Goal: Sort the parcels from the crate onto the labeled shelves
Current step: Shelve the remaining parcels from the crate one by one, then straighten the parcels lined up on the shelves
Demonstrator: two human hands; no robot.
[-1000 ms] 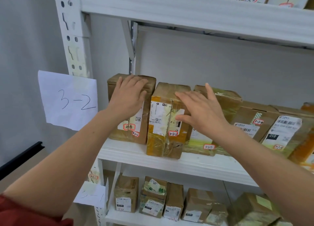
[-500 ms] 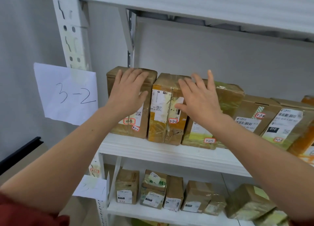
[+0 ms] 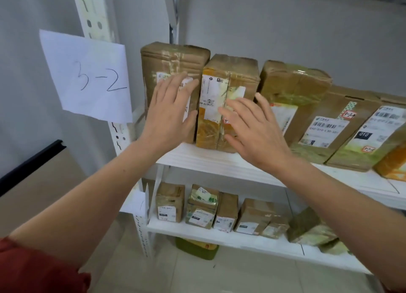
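Both hands are hovering flat and wide at the centre of the frame: the left hand (image 3: 171, 114) is spreading its straight fingers over the face of the leftmost parcel (image 3: 173, 59), and the right hand (image 3: 257, 132) is fanning out in front of the lower part of the second parcel (image 3: 232, 72). Neither is gripping anything, and I cannot tell whether the palms are actually touching the cardboard, since blur is hiding it. The two parcels are standing upright, side by side and touching, at the left end of the middle shelf (image 3: 208, 163), beside the paper sign (image 3: 87, 77) reading 3-2 at the upper left. The step seems to be squaring this pair into the row. Doing it well is calling for even, flat-palmed pressure low on the faces, so the tall boxes are sliding rather than tipping, and for not knocking the third parcel (image 3: 294, 83) just to the right. The boxes are looking like brown card wrapped in glossy, wrinkled tape with smooth white printed labels, probably slippery under a palm; the shelf board is looking white, smooth and hard
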